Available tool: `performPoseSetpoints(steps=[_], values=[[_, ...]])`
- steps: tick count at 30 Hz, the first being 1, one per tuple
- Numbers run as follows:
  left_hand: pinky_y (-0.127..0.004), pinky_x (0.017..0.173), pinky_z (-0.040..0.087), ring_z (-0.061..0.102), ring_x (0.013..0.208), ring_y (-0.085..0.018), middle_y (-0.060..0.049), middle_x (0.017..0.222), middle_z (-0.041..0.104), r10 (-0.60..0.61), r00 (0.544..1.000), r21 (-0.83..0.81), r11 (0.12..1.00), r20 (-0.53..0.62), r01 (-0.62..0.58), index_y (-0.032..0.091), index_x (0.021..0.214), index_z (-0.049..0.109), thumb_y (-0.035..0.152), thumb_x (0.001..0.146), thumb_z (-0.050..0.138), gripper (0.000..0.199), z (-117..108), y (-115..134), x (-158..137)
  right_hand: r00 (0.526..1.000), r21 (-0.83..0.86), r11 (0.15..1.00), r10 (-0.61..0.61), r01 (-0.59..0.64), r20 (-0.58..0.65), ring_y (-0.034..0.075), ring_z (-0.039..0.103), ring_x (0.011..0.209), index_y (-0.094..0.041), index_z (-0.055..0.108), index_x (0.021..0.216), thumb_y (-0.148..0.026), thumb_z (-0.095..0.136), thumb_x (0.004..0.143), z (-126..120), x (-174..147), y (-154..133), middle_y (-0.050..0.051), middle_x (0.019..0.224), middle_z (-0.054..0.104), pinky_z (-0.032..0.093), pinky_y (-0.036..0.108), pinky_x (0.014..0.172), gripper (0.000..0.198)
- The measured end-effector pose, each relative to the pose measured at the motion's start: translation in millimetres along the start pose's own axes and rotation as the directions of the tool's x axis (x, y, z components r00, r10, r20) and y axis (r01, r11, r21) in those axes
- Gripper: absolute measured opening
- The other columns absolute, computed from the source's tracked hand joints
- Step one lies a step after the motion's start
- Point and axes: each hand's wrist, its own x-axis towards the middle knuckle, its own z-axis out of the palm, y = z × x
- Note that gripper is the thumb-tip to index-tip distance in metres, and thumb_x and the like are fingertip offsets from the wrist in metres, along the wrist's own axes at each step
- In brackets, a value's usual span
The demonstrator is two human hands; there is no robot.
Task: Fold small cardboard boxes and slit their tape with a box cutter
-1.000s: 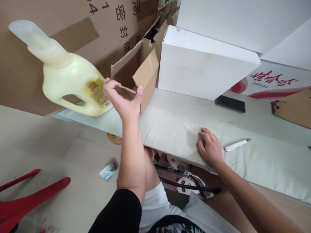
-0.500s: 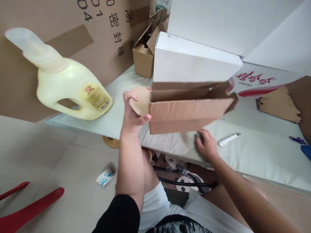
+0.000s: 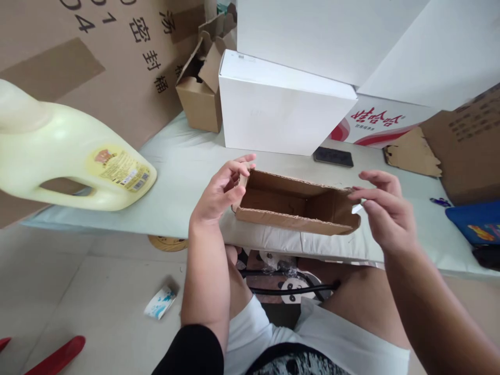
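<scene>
An open-topped brown cardboard box (image 3: 281,219), long and narrow, is at the front edge of the covered surface, its inside facing up with nothing seen in it. My left hand (image 3: 219,195) grips its left end, thumb at the near side and fingers at the far side. At the other end, my right hand (image 3: 390,213) has thumb and index finger at the rim of the right wall, its other fingers raised and apart. A bit of a white utility knife (image 3: 357,208) shows between my right fingers and the box; the rest of it is hidden.
A yellow detergent jug (image 3: 89,161) stands at left. Behind are a small brown carton (image 3: 201,107), white boxes (image 3: 281,114) and a dark phone (image 3: 333,157). Torn cardboard (image 3: 414,151) and a blue pouch (image 3: 474,224) are at right. A tape roll (image 3: 160,303) lies on the floor.
The box has come down and turned so its inside faces me. My right hand has left the surface and moved up to the box's right end. The view has shifted right, uncovering the phone.
</scene>
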Motion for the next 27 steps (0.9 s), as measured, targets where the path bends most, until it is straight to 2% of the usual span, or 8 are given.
performPoseSetpoints(steps=[3,6,12,16,19,22,24,27], values=[[-0.049,0.116,0.046,0.053,0.143,-0.029,-0.01,0.149,0.059,0.023,1.0,0.043,0.999,-0.005,-0.022,0.027,0.105,0.058,0.065,0.089,0.064,0.041,3,-1,-1,0.997,0.011,0.999,-0.045,0.044,0.064,0.034,0.056,0.132,-0.028,0.074,0.09,-0.039,0.056,0.097,0,11,-15,0.011,0.133,0.055,0.056,0.055,0.104,0.023],[-0.048,0.116,0.046,0.049,0.146,-0.03,-0.01,0.154,0.055,-0.018,1.0,0.121,0.992,0.015,0.016,0.027,0.112,0.061,0.065,0.089,0.062,0.044,5,2,-2,0.98,-0.131,0.99,-0.024,0.051,0.199,0.037,0.058,0.132,-0.03,0.076,0.103,-0.045,0.06,0.096,-1,19,-17,0.01,0.14,0.056,0.057,0.057,0.102,0.023],[-0.051,0.126,0.034,0.028,0.159,-0.034,-0.006,0.166,0.04,-0.088,0.994,0.177,0.981,0.071,0.075,0.031,0.138,0.062,0.073,0.084,0.065,0.069,8,11,-1,0.906,-0.16,0.98,-0.042,0.12,0.422,0.046,0.035,0.151,-0.027,0.055,0.144,-0.075,0.071,0.078,-7,28,-6,0.017,0.162,0.037,0.052,0.062,0.107,0.084],[-0.052,0.129,0.029,0.01,0.163,-0.032,0.001,0.172,0.029,-0.2,0.964,0.224,0.962,0.176,0.158,0.034,0.141,0.064,0.066,0.097,0.049,0.057,11,10,0,0.903,-0.143,0.984,-0.038,0.11,0.429,0.048,0.028,0.154,-0.025,0.052,0.147,-0.079,0.071,0.076,-4,26,-4,0.019,0.169,0.024,0.052,0.062,0.105,0.091],[-0.053,0.125,0.038,0.022,0.161,-0.032,0.002,0.166,0.04,-0.243,0.961,0.289,0.937,0.133,0.197,0.036,0.135,0.069,0.046,0.102,0.047,0.041,12,7,0,0.92,-0.162,0.986,0.025,0.043,0.391,0.045,0.03,0.155,-0.027,0.056,0.142,-0.075,0.062,0.086,0,24,-4,0.016,0.168,0.028,0.052,0.06,0.106,0.074],[-0.051,0.12,0.045,0.045,0.149,-0.033,0.0,0.161,0.047,-0.238,0.968,0.302,0.931,0.075,0.205,0.039,0.145,0.059,0.031,0.093,0.06,0.053,12,4,0,0.924,-0.157,0.987,0.084,-0.026,0.372,0.04,0.033,0.155,-0.029,0.06,0.137,-0.066,0.053,0.096,6,27,-5,0.014,0.162,0.038,0.058,0.052,0.099,0.055],[-0.048,0.122,0.044,0.052,0.143,-0.03,0.0,0.159,0.049,-0.232,0.969,0.275,0.94,0.081,0.202,0.037,0.15,0.053,0.027,0.09,0.061,0.061,13,5,-1,0.92,-0.118,0.991,0.109,-0.069,0.376,0.039,0.032,0.155,-0.03,0.062,0.135,-0.065,0.052,0.096,10,31,-6,0.014,0.157,0.044,0.059,0.05,0.097,0.053],[-0.045,0.123,0.04,0.051,0.142,-0.028,-0.001,0.157,0.051,-0.24,0.967,0.226,0.95,0.083,0.216,0.033,0.149,0.051,0.028,0.09,0.06,0.059,15,8,-1,0.919,0.032,0.98,0.174,-0.198,0.353,0.035,0.031,0.156,-0.03,0.066,0.132,-0.07,0.039,0.099,19,36,-6,0.01,0.156,0.045,0.048,0.054,0.113,0.058]])
